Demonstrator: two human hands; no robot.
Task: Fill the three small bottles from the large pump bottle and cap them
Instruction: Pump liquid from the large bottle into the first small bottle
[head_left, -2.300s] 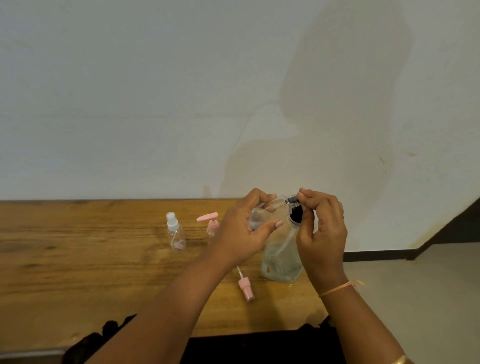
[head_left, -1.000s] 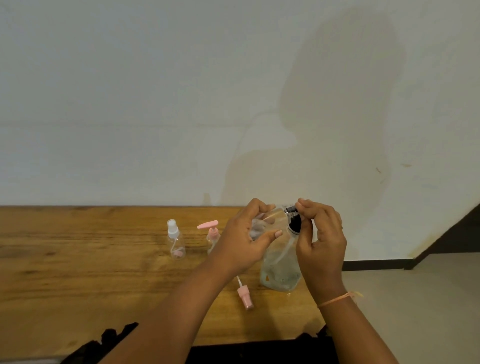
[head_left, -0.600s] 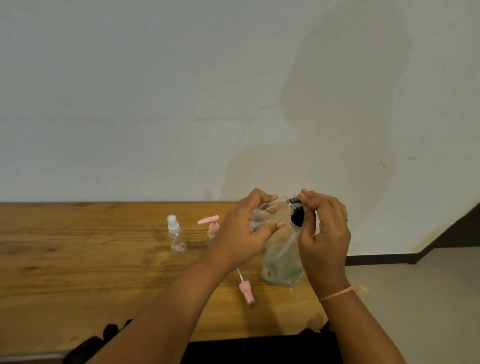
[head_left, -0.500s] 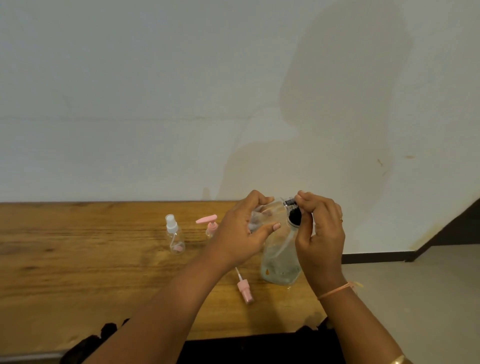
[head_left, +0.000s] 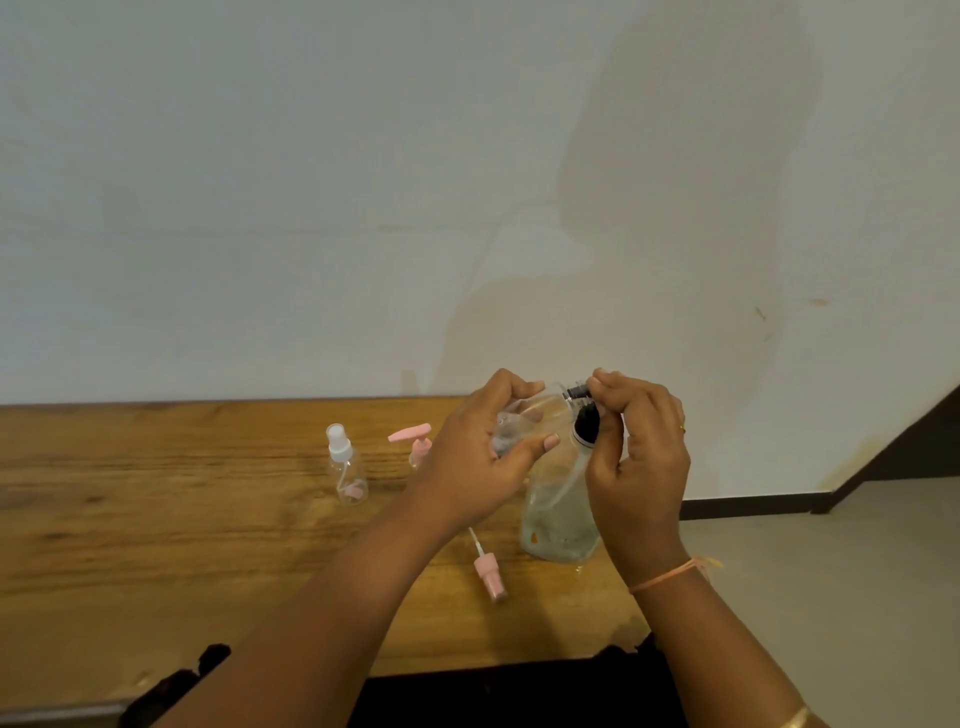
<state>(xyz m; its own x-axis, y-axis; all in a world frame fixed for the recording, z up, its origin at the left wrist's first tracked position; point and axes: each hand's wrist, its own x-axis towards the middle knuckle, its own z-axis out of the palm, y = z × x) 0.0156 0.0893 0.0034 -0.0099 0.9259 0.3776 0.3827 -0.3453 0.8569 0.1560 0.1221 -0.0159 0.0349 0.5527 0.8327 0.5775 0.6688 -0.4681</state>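
The large clear pump bottle (head_left: 556, 514) stands on the wooden table (head_left: 156, 519), near its right end. My right hand (head_left: 639, 457) curls round its black pump head (head_left: 586, 423), fingertips on top. My left hand (head_left: 478, 462) grips a small clear bottle (head_left: 519, 415), tilted with its mouth at the pump's nozzle. A small bottle with a white spray cap (head_left: 347, 467) stands to the left. A small bottle with a pink pump top (head_left: 415, 441) stands partly hidden behind my left hand. A loose pink spray cap (head_left: 488, 571) lies on the table in front of the large bottle.
A plain white wall rises right behind the table. The table's right end is just past the large bottle, with grey floor (head_left: 831, 571) beyond it. Dark cloth (head_left: 519, 696) lies along the table's near edge.
Both hands keep their holds on the small bottle and the pump head; only the view shifts a little.
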